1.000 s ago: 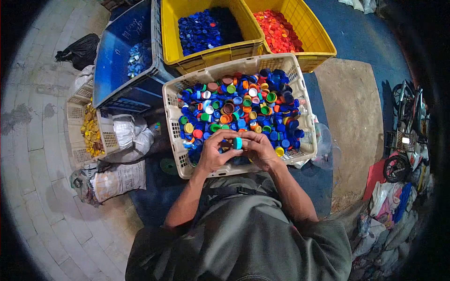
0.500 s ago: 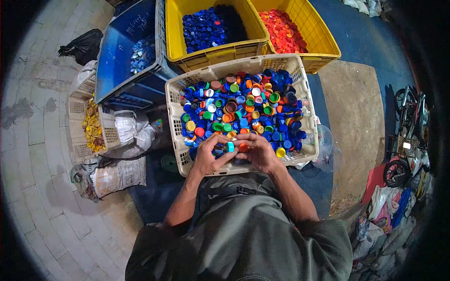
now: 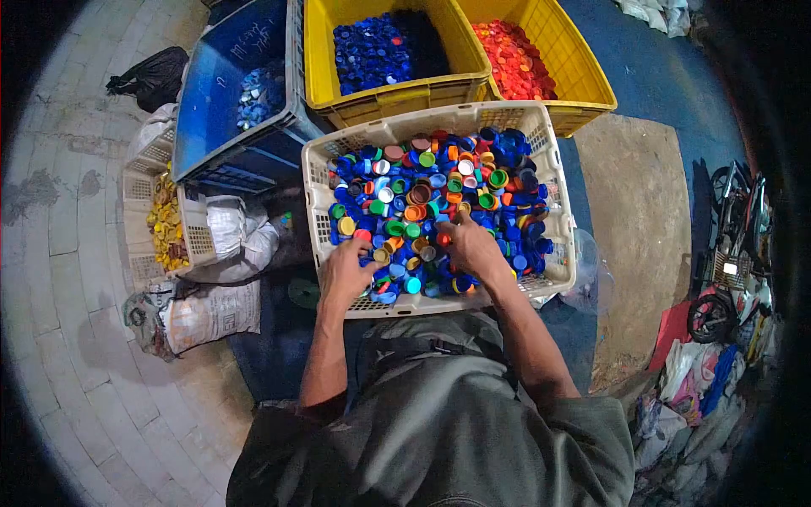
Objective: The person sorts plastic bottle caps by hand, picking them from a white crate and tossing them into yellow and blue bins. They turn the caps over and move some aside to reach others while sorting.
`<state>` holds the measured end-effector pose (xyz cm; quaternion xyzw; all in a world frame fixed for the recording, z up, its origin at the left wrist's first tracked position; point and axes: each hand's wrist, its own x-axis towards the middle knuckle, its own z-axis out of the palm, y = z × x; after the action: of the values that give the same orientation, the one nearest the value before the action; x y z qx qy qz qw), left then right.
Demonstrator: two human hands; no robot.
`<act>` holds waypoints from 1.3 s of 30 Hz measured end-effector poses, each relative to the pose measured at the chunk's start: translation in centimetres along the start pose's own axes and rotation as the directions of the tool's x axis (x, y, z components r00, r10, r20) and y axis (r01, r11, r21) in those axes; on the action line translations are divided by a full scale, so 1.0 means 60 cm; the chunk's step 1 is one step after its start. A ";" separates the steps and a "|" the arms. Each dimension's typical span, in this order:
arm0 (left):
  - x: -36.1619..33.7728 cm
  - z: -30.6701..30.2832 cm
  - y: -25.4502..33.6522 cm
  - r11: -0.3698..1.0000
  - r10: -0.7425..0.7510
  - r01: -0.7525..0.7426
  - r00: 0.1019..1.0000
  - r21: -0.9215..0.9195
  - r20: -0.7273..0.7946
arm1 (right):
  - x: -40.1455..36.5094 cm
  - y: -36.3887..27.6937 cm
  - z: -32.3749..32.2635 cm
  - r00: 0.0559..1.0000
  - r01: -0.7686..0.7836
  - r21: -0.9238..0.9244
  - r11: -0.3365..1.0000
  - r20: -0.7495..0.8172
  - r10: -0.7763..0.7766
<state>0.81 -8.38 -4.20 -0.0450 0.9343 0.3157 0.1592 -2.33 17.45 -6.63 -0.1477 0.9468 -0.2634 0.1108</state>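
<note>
A cream basket (image 3: pixel 312 194) full of mixed bottle caps (image 3: pixel 439 182) stands before me. Over its near left part, my left hand (image 3: pixel 345 269) has its fingers apart, close to a red cap (image 3: pixel 362 235) and a gold-coloured one. My right hand (image 3: pixel 475 248) reaches into the caps right of centre, fingers bent, at an orange-red cap (image 3: pixel 444 239); whether it grips that cap is unclear. Between the hands, a turquoise cap (image 3: pixel 412 285) lies near the front rim.
Behind the basket are a blue crate (image 3: pixel 198 127) with pale blue caps, a yellow crate (image 3: pixel 397 91) with blue caps and another yellow crate (image 3: pixel 583 106) with red caps. Left are a basket (image 3: pixel 199 226) of yellow caps and sacks (image 3: pixel 215 314). Right stands a small bicycle (image 3: pixel 726 262).
My hands have moved apart from their meeting point near the front rim. The turquoise cap has left my left hand and lies among the others. My right hand has shifted slightly up and right.
</note>
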 end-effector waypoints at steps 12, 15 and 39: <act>0.038 0.003 -0.024 0.996 0.077 -0.063 0.968 0.067 -0.238 | 0.003 0.000 0.000 0.998 -0.068 0.122 0.990 0.016 0.067; 0.036 0.009 0.014 0.991 0.085 -0.108 0.968 -0.085 -0.236 | -0.004 0.006 -0.026 0.982 -0.144 0.415 0.898 -0.048 0.180; 0.107 0.112 0.021 0.542 -0.130 -0.032 0.984 -0.839 -0.121 | 0.013 0.014 0.013 0.959 -0.223 0.566 0.794 -0.020 0.284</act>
<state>-3.66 -3.20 -10.61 -0.1685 0.6782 0.7138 0.0473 -3.05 17.52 -7.81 0.0334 0.8440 -0.5182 0.1340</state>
